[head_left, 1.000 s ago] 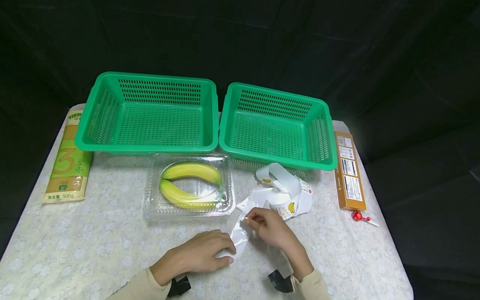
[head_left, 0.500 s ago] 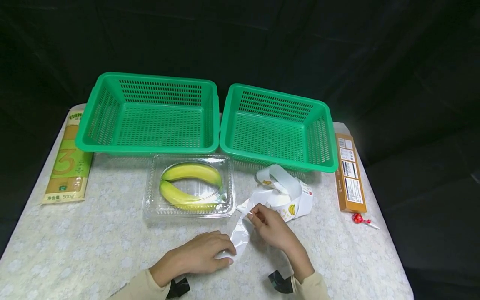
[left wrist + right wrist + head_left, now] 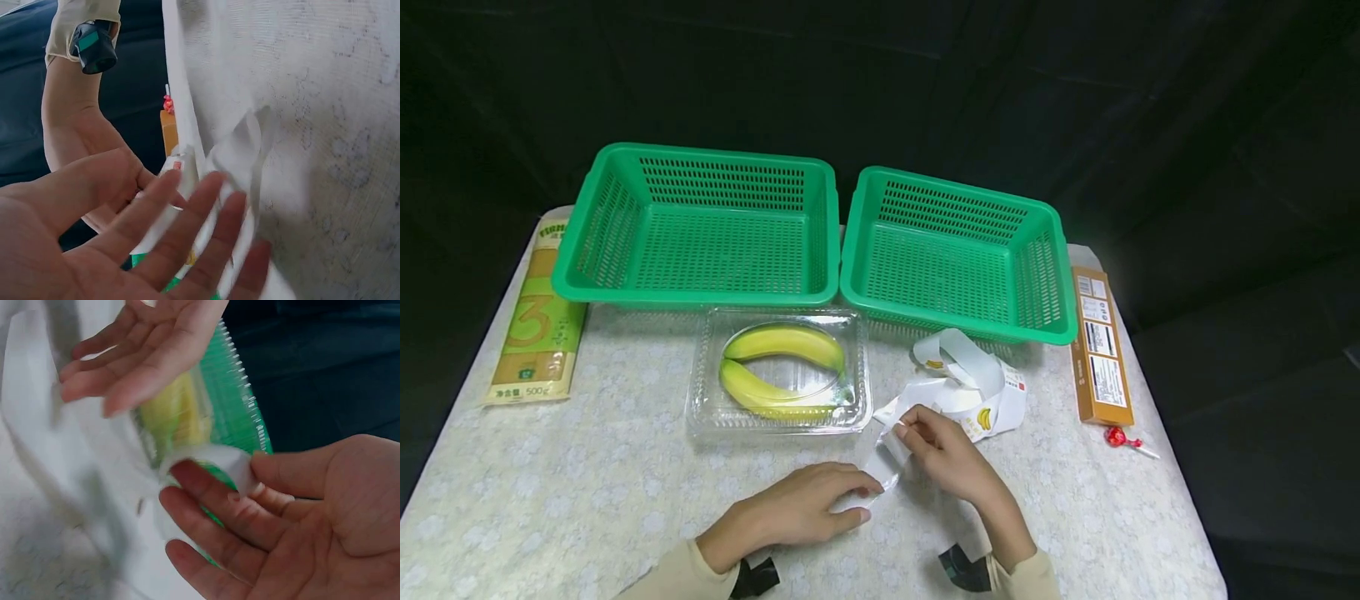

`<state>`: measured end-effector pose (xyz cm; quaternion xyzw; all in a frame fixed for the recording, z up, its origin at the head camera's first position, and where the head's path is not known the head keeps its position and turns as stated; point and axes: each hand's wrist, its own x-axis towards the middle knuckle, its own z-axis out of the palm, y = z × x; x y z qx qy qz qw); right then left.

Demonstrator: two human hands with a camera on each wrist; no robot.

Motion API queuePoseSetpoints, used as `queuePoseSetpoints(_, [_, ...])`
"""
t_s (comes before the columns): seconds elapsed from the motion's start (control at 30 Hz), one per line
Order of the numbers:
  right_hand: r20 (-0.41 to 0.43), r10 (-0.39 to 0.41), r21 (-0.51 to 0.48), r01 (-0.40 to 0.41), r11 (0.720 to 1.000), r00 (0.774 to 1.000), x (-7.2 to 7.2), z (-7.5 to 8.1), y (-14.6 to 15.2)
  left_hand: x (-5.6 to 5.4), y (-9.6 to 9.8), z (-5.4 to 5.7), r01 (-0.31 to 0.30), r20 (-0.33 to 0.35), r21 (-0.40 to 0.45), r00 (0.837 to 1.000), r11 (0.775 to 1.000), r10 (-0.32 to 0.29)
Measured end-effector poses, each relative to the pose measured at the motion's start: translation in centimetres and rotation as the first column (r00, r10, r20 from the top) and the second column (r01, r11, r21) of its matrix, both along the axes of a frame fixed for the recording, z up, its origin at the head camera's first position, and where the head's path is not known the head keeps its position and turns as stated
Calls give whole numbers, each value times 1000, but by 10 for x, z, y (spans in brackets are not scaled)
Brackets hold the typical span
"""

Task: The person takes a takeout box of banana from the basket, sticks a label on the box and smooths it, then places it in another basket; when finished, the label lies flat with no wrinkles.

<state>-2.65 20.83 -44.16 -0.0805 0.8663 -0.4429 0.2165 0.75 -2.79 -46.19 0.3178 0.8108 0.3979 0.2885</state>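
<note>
A long white strip of labels [image 3: 955,398] printed with small bananas lies looped and twisted near the middle of the table. My right hand [image 3: 951,458] pinches the edge of its near stretch between thumb and finger; the right wrist view shows the white strip [image 3: 232,464] curling up from that pinch. My left hand [image 3: 805,504] is at the strip's near end, fingertips right at it. In the left wrist view its fingers [image 3: 206,194] are straight and spread. Left of the strip sits a clear plastic container [image 3: 700,417] with two bananas [image 3: 782,340] inside.
Two green baskets [image 3: 700,297] [image 3: 955,321] stand side by side at the back. A noodle pack [image 3: 535,325] lies at the left edge. At the right edge are an orange box [image 3: 1101,350] and a red lollipop [image 3: 1116,436].
The left fingertips have shifted slightly right along the strip. My right hand has moved slightly up and right, and the strip between the hands has changed its fold.
</note>
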Motion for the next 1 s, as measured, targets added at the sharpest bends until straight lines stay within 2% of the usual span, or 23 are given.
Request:
queuePoseSetpoints(0.07, [-5, 37, -41, -37, 998, 999, -1, 5, -1, 0, -2, 0, -32, 55, 77, 998, 996, 28])
queuePoseSetpoints(0.17, [5, 80, -120, -79, 990, 997, -4, 13, -3, -3, -7, 6, -81, 127, 201, 990, 976, 56])
queuePoseSetpoints(0.3, [39, 97, -212, -86, 973, 995, -9, 25, -8, -9, -16, 18, -150, 166, 314, 981, 938, 101])
queuePoseSetpoints(0.4, [37, 89, -237, -78, 968, 995, -13, 32, -15, -14, -24, 26, -235, 154, 367, 969, 900, 191])
queuePoseSetpoints(0.47, [24, 84, -246, -76, 966, 996, -16, 36, -21, -18, -30, 30, -313, 136, 391, 950, 866, 282])
queuePoseSetpoints(0.57, [1, 95, -255, -92, 962, 995, -20, 40, -30, -24, -36, 34, -421, 101, 411, 903, 808, 418])
queuePoseSetpoints(0.63, [-3, 108, -259, -105, 960, 994, -21, 42, -37, -27, -39, 35, -468, 102, 411, 876, 782, 471])
queuePoseSetpoints(0.7, [-4, 122, -261, -119, 958, 993, -22, 44, -42, -28, -42, 35, -489, 117, 397, 866, 776, 486])
queuePoseSetpoints(0.83, [-4, 139, -270, -135, 953, 990, -23, 47, -51, -28, -46, 36, -488, 166, 348, 872, 800, 460])
queuePoseSetpoints(0.9, [-8, 145, -278, -141, 950, 989, -24, 47, -54, -28, -46, 36, -485, 164, 330, 875, 810, 457])
queuePoseSetpoints(1.0, [-11, 150, -292, -146, 945, 989, -24, 48, -59, -29, -48, 36, -485, 138, 328, 874, 811, 466])
